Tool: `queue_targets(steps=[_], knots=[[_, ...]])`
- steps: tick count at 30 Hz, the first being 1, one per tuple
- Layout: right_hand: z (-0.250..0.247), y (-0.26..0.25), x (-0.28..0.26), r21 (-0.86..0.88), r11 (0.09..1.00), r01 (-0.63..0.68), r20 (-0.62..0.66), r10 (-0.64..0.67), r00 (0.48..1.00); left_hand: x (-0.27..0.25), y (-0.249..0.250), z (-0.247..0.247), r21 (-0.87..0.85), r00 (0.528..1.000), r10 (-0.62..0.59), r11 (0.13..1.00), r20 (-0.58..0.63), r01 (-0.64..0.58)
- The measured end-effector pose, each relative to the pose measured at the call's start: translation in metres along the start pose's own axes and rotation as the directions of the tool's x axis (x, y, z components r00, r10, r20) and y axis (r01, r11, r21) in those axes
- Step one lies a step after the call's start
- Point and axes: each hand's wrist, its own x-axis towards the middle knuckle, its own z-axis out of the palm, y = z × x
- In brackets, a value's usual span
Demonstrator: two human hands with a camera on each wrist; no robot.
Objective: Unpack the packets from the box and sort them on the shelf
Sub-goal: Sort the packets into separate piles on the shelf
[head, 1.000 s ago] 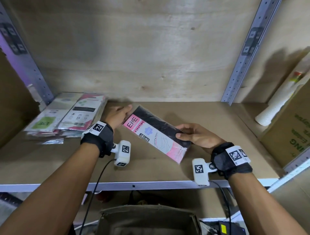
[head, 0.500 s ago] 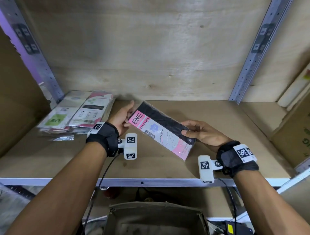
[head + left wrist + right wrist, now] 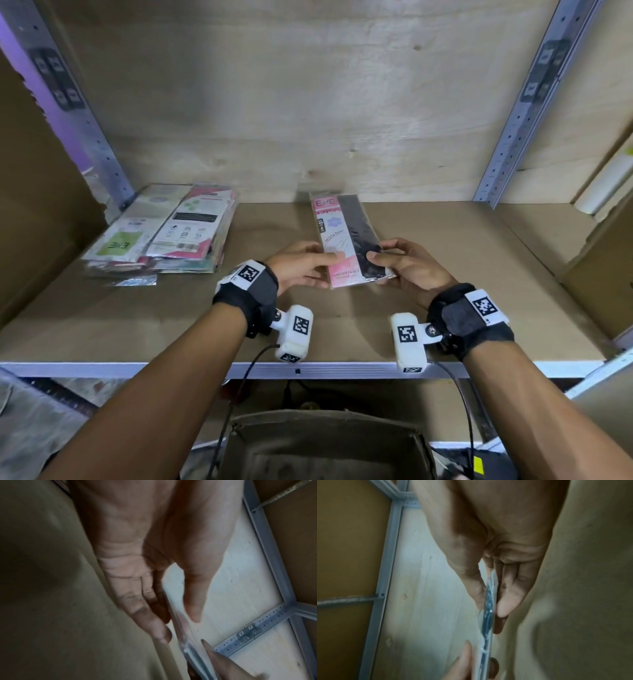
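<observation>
A pink and black stocking packet [image 3: 344, 233] marked ENE is held lengthwise over the middle of the shelf board [image 3: 445, 274], its far end pointing at the back wall. My left hand [image 3: 301, 265] pinches its near left edge, thumb on top. My right hand [image 3: 404, 263] pinches the near right edge. In the left wrist view the packet [image 3: 187, 646] shows edge-on between thumb and fingers of the left hand [image 3: 171, 601]. The right wrist view shows the packet [image 3: 489, 601] edge-on too, clamped by the right hand [image 3: 493, 588]. The open box [image 3: 325, 445] stands below the shelf.
A pile of sorted packets [image 3: 161, 236], green and pink fronts, lies at the shelf's left back. Metal uprights [image 3: 527, 102] frame the bay. A cardboard carton [image 3: 609, 260] and a white roll [image 3: 606, 185] stand at the right. The shelf's metal front lip [image 3: 171, 370] runs below my wrists.
The packet has turned from a diagonal lie to pointing straight back. My left hand has slid from its far end to the near left edge; both hands now grip the near end.
</observation>
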Motion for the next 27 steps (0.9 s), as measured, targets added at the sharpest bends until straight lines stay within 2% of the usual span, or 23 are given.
queue_targets(steps=[4, 7, 11, 13, 16, 20, 22, 27], knots=[[0.0, -0.002, 0.003, -0.176, 0.983, -0.04, -0.073, 0.028, 0.997, 0.002, 0.002, 0.009, 0.053, 0.997, 0.038, 0.998, -0.071, -0.034], [-0.007, -0.003, 0.003, -0.45, 0.89, -0.072, -0.095, 0.032, 0.995, 0.005, 0.004, 0.014, 0.072, 0.992, 0.01, 0.997, -0.127, 0.0], [-0.014, -0.006, 0.001, -0.577, 0.812, -0.091, -0.088, 0.049, 0.995, 0.008, 0.004, 0.016, 0.103, 0.984, -0.045, 0.993, -0.17, 0.063], [-0.015, -0.011, 0.0, -0.655, 0.753, -0.06, -0.081, 0.009, 0.997, 0.011, 0.004, 0.015, 0.204, 0.97, -0.034, 0.975, -0.239, 0.084], [-0.012, -0.014, 0.001, -0.657, 0.753, -0.022, -0.041, -0.007, 0.999, 0.009, 0.009, 0.015, 0.365, 0.947, 0.002, 0.923, -0.322, 0.122], [-0.012, -0.014, 0.0, -0.575, 0.818, -0.03, -0.008, 0.032, 0.999, 0.011, 0.012, 0.031, 0.296, 0.976, -0.074, 0.946, -0.204, 0.133], [-0.016, -0.015, -0.002, -0.567, 0.824, -0.004, 0.001, 0.006, 1.0, 0.011, 0.017, 0.042, 0.279, 0.977, -0.065, 0.953, -0.202, 0.121], [-0.045, -0.021, -0.011, -0.586, 0.81, -0.031, -0.078, -0.018, 0.997, 0.027, 0.033, 0.072, 0.259, 0.987, -0.096, 0.958, -0.126, 0.126]])
